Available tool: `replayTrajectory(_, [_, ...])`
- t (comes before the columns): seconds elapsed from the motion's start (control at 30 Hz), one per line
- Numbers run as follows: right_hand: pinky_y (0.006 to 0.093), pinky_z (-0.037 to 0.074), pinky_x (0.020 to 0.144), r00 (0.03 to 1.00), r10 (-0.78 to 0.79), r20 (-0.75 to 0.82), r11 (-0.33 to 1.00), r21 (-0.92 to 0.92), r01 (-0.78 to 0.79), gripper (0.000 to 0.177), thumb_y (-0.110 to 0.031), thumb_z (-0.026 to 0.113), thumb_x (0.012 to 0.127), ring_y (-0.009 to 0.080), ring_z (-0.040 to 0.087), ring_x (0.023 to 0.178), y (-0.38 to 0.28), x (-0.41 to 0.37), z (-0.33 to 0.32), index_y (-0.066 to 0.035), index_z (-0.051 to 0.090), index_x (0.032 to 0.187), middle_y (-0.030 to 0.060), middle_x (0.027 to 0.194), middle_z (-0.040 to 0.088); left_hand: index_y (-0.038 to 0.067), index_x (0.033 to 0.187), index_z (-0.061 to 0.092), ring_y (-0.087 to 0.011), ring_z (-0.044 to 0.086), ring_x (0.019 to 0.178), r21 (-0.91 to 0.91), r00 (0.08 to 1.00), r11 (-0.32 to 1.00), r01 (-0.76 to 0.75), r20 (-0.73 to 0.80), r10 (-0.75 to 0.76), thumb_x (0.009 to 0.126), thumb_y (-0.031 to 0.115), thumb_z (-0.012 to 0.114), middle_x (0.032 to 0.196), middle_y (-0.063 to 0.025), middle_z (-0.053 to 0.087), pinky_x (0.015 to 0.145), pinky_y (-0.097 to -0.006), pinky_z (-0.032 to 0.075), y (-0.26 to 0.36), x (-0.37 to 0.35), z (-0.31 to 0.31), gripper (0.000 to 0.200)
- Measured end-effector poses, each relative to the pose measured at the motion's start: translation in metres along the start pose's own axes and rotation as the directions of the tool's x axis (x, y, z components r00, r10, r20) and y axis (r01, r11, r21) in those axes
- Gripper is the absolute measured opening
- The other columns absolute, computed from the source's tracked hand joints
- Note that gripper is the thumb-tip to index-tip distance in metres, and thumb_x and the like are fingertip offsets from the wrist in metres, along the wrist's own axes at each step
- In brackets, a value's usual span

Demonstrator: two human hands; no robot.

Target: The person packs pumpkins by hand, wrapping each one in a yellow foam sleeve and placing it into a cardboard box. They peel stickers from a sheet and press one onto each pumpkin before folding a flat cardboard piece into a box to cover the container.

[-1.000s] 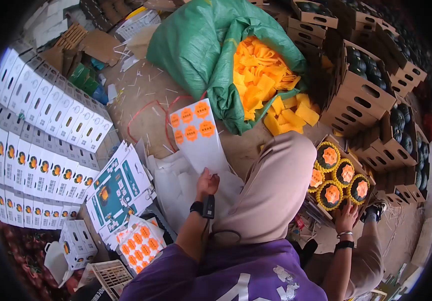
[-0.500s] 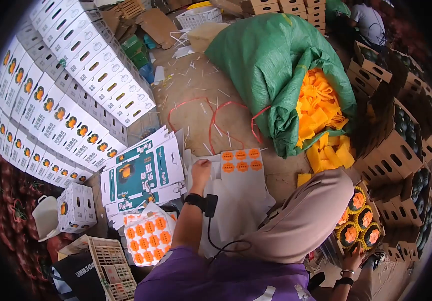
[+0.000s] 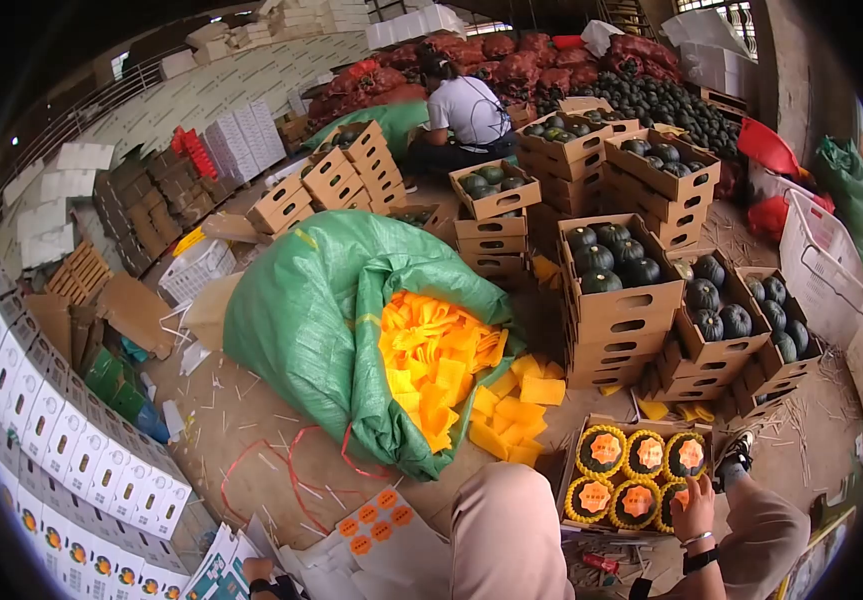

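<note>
My right hand rests on the lower right pumpkin in an open cardboard box, its fingers spread over it. Several dark green pumpkins sit in this box, each in a yellow foam net with an orange sticker on top. At the bottom edge, my left hand is partly cut off beside pale sheets; its fingers do not show clearly. Next to it lies a sticker sheet with several orange stickers. My bent knee stands between the two hands.
A green woven sack spills yellow foam nets onto the floor. Boxes of dark pumpkins are stacked at right. White printed cartons line the left. A person sits at the back near red net sacks.
The view has swung up and to the right, bringing the pumpkin box and the back of the room into sight. My right hand now lies over the lower right pumpkin.
</note>
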State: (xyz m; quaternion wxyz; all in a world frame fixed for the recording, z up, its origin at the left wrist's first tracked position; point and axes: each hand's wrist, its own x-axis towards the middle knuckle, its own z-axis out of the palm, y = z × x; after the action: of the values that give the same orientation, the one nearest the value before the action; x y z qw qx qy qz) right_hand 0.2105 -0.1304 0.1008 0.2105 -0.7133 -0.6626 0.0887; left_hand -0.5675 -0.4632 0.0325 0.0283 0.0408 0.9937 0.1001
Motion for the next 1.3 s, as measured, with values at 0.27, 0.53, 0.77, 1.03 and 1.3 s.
replayTrajectory(0.27, [0.045, 0.048, 0.079, 1.0, -0.005, 0.02, 0.992, 0.124, 0.002, 0.046, -0.009, 0.064, 0.074, 0.0389, 0.059, 0.091, -0.03, 0.004, -0.024, -0.003, 0.053, 0.118, 0.0222, 0.104, 0.06, 0.002, 0.077, 0.057, -0.0331, 0.062, 0.082, 0.218, 0.683, 0.976, 0.003, -0.713, 0.157, 0.083, 0.021, 0.058, 0.083, -0.0182, 0.061, 0.073, -0.0442, 0.049, 0.055, -0.077, -0.215, 0.02])
replayTrajectory(0.53, [0.0413, 0.052, 0.067, 0.909, -0.386, 0.154, 0.886, 0.336, 0.32, 0.031, -0.02, 0.064, 0.079, 0.0338, 0.064, 0.076, -0.077, 0.0, -0.033, -0.004, 0.061, 0.106, 0.0157, 0.087, 0.066, 0.004, 0.078, 0.051, -0.0226, 0.057, 0.09, -0.718, 0.767, -0.273, -0.64, -0.612, -0.191, 0.095, 0.029, 0.051, 0.09, -0.0088, 0.056, 0.08, -0.0372, 0.047, 0.153, -0.225, -0.252, 0.03])
replayTrajectory(0.77, [0.0517, 0.04, 0.096, 0.476, -0.688, -0.548, 0.41, 0.248, 0.878, 0.071, -0.018, 0.078, 0.065, 0.044, 0.046, 0.118, -0.221, -0.017, -0.111, -0.011, 0.046, 0.128, 0.018, 0.133, 0.046, 0.013, 0.077, 0.044, -0.0147, 0.045, 0.073, -0.676, 0.736, -0.734, -0.066, -0.529, 0.422, 0.1, 0.032, 0.044, 0.084, -0.0013, 0.048, 0.071, -0.028, 0.042, 0.214, -0.332, -0.235, 0.03])
replayTrajectory(1.03, [0.0341, 0.045, 0.066, 0.738, -0.427, -0.523, 0.034, 0.806, 0.591, 0.031, -0.029, 0.057, 0.091, 0.0207, 0.054, 0.066, -0.21, -0.042, -0.123, -0.004, 0.055, 0.073, 0.0068, 0.071, 0.056, 0.008, 0.083, 0.05, -0.0214, 0.056, 0.089, -0.89, 0.658, -0.374, 0.262, -0.119, 0.743, 0.093, 0.036, 0.053, 0.087, -0.0099, 0.056, 0.077, -0.0352, 0.046, 0.177, -0.421, -0.21, 0.03])
replayTrajectory(1.3, [0.029, 0.039, 0.048, 0.962, -0.247, -0.114, 0.307, 0.933, 0.189, 0.028, -0.023, 0.055, 0.094, 0.0112, 0.048, 0.051, -0.17, -0.044, -0.138, 0.002, 0.055, 0.081, 0.0058, 0.056, 0.05, 0.0, 0.086, 0.056, -0.0313, 0.062, 0.088, -0.692, 0.365, -0.534, -0.485, -0.715, 0.596, 0.081, 0.022, 0.06, 0.098, -0.0196, 0.062, 0.079, -0.0464, 0.048, 0.176, -0.278, -0.177, 0.023])
